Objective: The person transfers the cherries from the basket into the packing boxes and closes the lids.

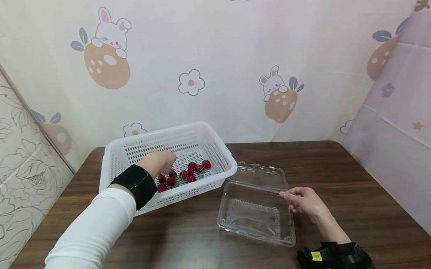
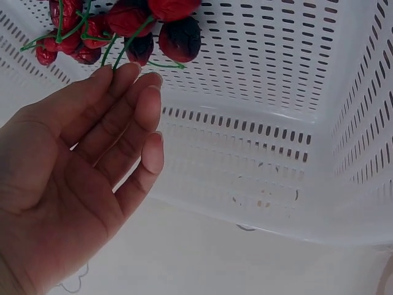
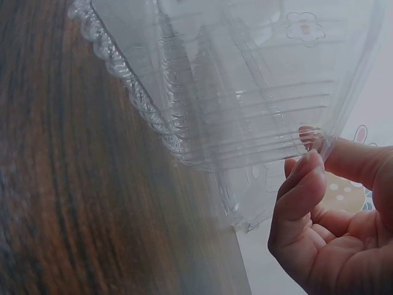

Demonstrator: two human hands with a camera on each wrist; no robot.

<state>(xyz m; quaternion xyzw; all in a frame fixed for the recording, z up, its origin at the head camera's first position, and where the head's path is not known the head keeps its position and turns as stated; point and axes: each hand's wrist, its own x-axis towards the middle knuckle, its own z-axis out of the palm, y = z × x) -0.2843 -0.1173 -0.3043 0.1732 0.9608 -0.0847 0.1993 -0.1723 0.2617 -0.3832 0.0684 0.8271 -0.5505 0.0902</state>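
Tabletop [image 1: 193,251], cherries [image 2: 130,17] just past left fingers [image 2: 148,110], container [image 3: 264,104] in right fingers [image 3: 301,187]

On L we've plain white fabric sleeve [image 1: 88,237], wide black fabric wristband [image 1: 138,185]; on R, bulky black wrist-worn unit [image 1: 338,258] w/ small yellow rect. label [image 1: 316,256].

A dark brown wood-grain table [image 1: 192,247] stands before a pale backdrop [image 1: 224,39] printed with rabbits [image 1: 111,34] and flowers [image 1: 191,83].

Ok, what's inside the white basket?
Red cherries lie in the basket; the left hand is inside too, pinching green stems. In the head view, that hand and the black wristband hide whatever lies behind them.
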